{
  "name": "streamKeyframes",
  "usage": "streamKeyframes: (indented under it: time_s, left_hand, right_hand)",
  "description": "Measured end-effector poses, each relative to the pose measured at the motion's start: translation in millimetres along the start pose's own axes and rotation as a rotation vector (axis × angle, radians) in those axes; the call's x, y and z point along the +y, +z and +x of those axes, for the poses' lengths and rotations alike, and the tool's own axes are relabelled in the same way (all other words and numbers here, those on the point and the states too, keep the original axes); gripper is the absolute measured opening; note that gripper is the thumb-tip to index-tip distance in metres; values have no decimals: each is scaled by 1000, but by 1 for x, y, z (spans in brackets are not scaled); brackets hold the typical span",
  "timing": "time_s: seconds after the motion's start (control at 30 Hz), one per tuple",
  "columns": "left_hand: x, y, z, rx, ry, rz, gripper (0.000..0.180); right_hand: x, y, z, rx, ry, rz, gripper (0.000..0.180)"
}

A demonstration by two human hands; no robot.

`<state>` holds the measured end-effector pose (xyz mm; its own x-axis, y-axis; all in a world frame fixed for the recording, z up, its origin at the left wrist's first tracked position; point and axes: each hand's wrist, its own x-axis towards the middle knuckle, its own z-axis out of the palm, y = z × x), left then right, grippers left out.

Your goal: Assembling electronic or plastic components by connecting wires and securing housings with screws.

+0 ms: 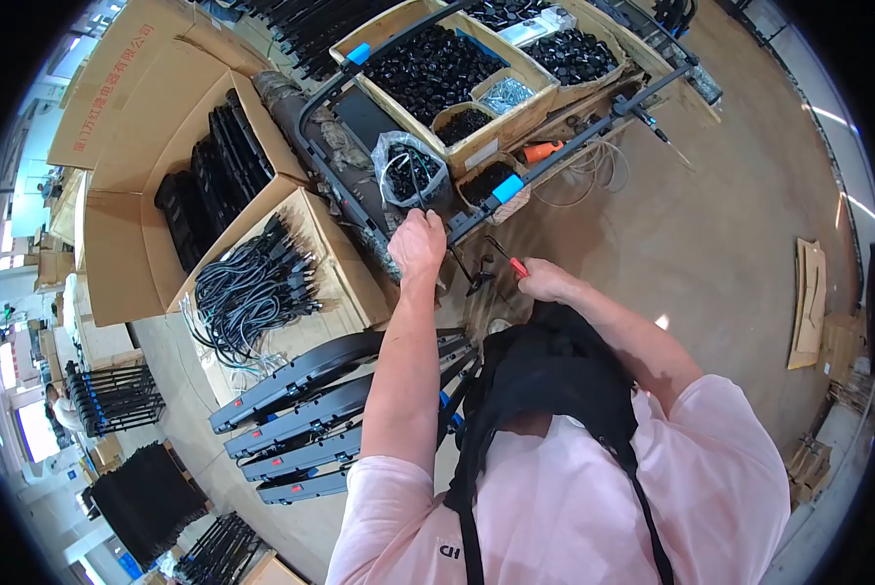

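A dark tubular frame with bright blue bands lies across the workbench, its near end close to me. My left hand is closed at that near end, and its fingers hide the exact grip. Lower and to the right, my right hand is wrapped round a red-handled tool with a thin dark shaft pointing up and left toward the frame. Most of its handle is covered by my fingers. Below the frame end, between my hands, hangs a small black part. A clear plastic bag of black parts sits just beyond my left hand.
Trays of black knobs and a small box of silver screws stand on the bench. At left are an open carton and bundled black cables. Long dark curved housings are lined up by my left arm.
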<state>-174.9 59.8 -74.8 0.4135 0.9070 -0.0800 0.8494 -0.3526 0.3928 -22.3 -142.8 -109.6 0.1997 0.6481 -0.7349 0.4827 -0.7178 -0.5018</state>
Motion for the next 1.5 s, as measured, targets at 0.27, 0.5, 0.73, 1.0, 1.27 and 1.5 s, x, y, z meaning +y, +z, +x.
streamKeyframes:
  time_s: [0.27,0.5,0.73,1.0,1.27,1.5]
  left_hand:
    - [7,9,6,92,-123,-9,34]
    - [18,0,8,117,-143,-138,29]
    - [-24,-64,66,571,-222,-341,22]
    - [-167,-169,193,664,-499,274,32]
    - [-217,-155,267,129,-813,228,46]
    - [-203,-165,276,719,-605,399,22]
  right_hand:
    - [12,25,110,226,-88,217,57]
    - [9,72,228,-2,-137,286,58]
    - [31,108,237,-237,-201,1211,99]
    - [-13,-12,174,-256,-424,-109,63]
    - [46,-153,93,-448,-326,64,44]
    - [21,-226,57,-479,-285,139,49]
